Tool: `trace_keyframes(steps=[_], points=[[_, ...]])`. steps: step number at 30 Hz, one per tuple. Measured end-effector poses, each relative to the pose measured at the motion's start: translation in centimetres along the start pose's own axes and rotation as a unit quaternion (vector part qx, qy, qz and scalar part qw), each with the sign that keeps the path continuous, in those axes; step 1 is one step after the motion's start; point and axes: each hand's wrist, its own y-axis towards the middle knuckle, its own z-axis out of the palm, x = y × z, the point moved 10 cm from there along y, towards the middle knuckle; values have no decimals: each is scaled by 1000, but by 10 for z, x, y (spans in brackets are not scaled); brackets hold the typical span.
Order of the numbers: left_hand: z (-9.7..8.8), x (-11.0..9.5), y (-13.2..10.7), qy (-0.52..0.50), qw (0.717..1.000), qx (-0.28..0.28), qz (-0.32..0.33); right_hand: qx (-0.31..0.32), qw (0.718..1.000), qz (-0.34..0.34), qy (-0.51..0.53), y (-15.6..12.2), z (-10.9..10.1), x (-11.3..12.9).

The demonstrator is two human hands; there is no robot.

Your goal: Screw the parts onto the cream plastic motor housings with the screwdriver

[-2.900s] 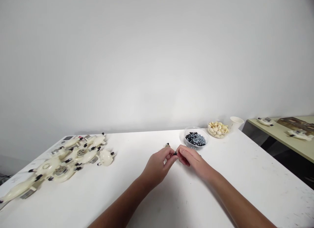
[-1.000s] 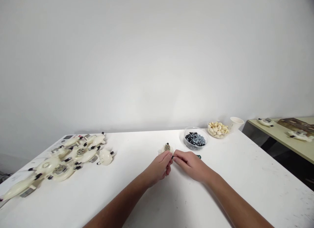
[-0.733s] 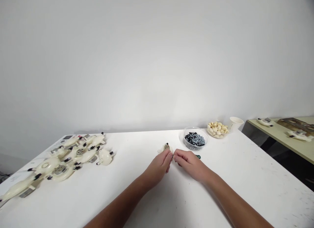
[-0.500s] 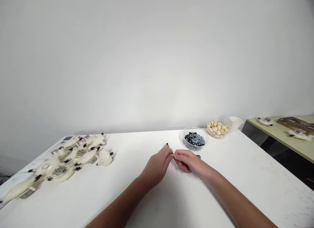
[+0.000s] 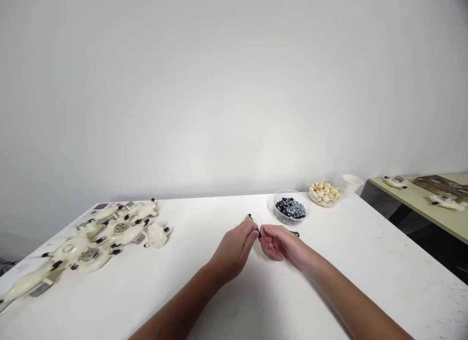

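My left hand is closed around a cream plastic toy body, most of it hidden behind the fingers. One small black tip sticks up past the knuckles, and another small black piece shows between my two hands. Right beside that piece is my right hand, its fingers loosely curled and the palm partly showing; whether a fingertip touches the piece I cannot tell. Behind the right wrist, a dark green object lies on the table, mostly hidden.
Several cream toy bodies with black tips lie in a pile on the left. A clear bowl of small black and shiny parts, a bowl of cream pieces and a white cup stand at the back right. Another table is farther right.
The fingers of my right hand have loosened from a pinch and spread somewhat, so the black piece between the hands shows more. My left hand has stayed in place.
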Motion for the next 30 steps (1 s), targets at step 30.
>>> trace_keyframes(steps=[30], points=[[-25,84,-1,-300,907,-218,-201,-199,870,-101,-441,-10,-43,30]])
